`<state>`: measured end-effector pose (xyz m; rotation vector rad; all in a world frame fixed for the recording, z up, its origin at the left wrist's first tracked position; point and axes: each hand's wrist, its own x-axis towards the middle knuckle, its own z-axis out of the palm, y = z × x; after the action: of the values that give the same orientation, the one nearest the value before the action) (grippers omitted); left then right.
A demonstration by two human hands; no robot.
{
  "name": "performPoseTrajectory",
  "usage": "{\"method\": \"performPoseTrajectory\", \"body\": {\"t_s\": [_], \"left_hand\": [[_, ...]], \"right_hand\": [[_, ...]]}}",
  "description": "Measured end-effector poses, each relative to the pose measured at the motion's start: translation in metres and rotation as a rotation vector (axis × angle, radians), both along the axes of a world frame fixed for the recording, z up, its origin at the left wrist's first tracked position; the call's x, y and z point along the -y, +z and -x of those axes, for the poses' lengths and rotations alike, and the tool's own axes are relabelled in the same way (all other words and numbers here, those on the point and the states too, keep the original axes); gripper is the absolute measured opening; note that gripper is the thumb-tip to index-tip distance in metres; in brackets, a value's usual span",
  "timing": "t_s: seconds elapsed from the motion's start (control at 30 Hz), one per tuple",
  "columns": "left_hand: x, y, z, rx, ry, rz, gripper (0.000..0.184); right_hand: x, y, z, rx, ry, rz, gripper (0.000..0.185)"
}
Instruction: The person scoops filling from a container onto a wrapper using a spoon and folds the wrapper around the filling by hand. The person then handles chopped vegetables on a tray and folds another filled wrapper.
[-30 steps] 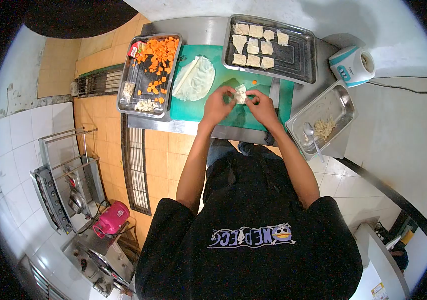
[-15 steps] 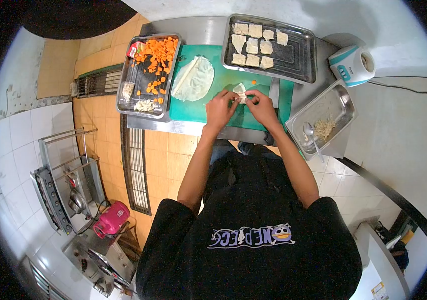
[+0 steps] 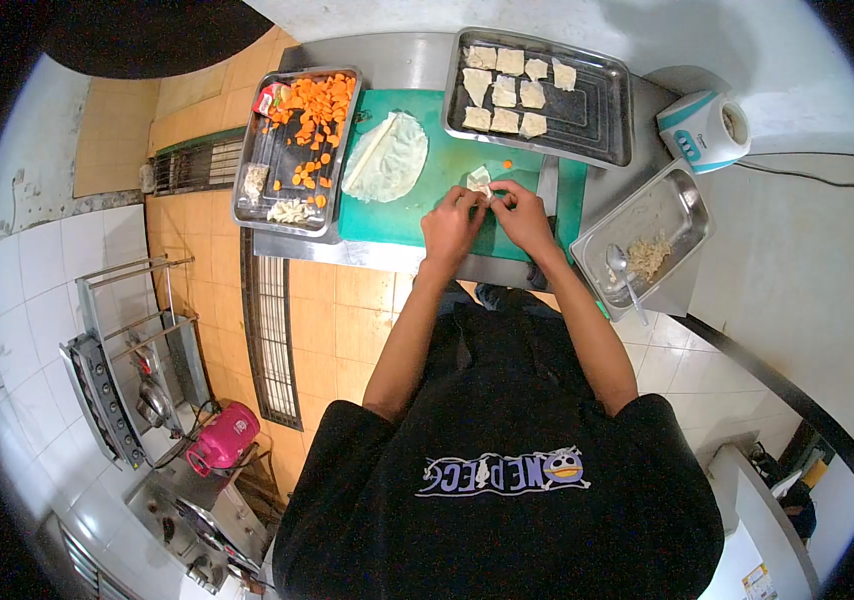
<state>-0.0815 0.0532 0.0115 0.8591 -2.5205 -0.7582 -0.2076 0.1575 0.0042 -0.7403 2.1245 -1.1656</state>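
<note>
Between my hands, over the green cutting board (image 3: pixel 407 222), is a small pale wrapper piece (image 3: pixel 480 180). My left hand (image 3: pixel 452 225) pinches its near left edge, and my right hand (image 3: pixel 525 218) pinches the near right edge, the fingertips of both almost touching. A round pale wrapper sheet (image 3: pixel 387 160) with a folded edge lies on the board to the left. One orange carrot bit (image 3: pixel 508 164) rests just beyond my fingers. A knife (image 3: pixel 548 185) lies at the board's right side, partly hidden by my right hand.
At the back stands a tray (image 3: pixel 597 115) with several wrapper squares. The left tray (image 3: pixel 280 150) holds carrot pieces and white bits. To the right are a metal pan (image 3: pixel 682 205) with shredded filling, a spoon (image 3: pixel 627 280) and a white-blue appliance (image 3: pixel 702 135).
My left hand has shifted slightly right, closer to my right hand. The small wrapper piece has changed shape and turned a little between the fingers.
</note>
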Motion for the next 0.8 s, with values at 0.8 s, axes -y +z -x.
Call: {"method": "performPoseTrajectory", "body": {"t_s": [0.8], "left_hand": [[0.034,0.008,-0.001,-0.024,0.163,-0.220,0.023]], "right_hand": [[0.010,0.009,-0.003,-0.143,-0.040,0.031,0.022]]}}
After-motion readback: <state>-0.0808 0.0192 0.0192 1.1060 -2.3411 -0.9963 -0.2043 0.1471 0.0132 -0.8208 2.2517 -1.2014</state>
